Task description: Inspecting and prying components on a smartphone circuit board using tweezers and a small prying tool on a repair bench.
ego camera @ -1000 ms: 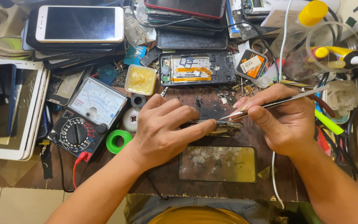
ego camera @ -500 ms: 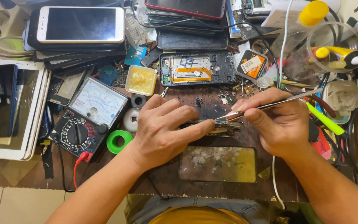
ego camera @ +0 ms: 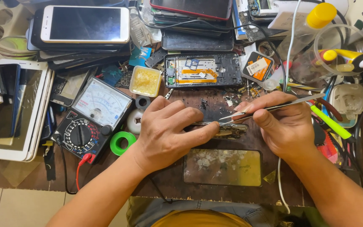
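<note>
At counter (ego camera: 156, 189) centre, left hand (ego camera: 169, 132) pins a thin, seemingly light and fragile phone part (ego camera: 227, 130) by its edges, best held there, while right hand (ego camera: 284, 126), at 3 o'clock, pinches slim tweezers (ego camera: 274, 107) closed-fingered onto it.

Tweezers (ego camera: 274, 107) on circuit board (ego camera: 223, 129) (cluttered)

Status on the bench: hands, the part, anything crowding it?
Left hand pins small metal part to the table. Right hand pinches tweezers, tips at the part. Clutter close: opened phone behind, multimeter left.
</note>
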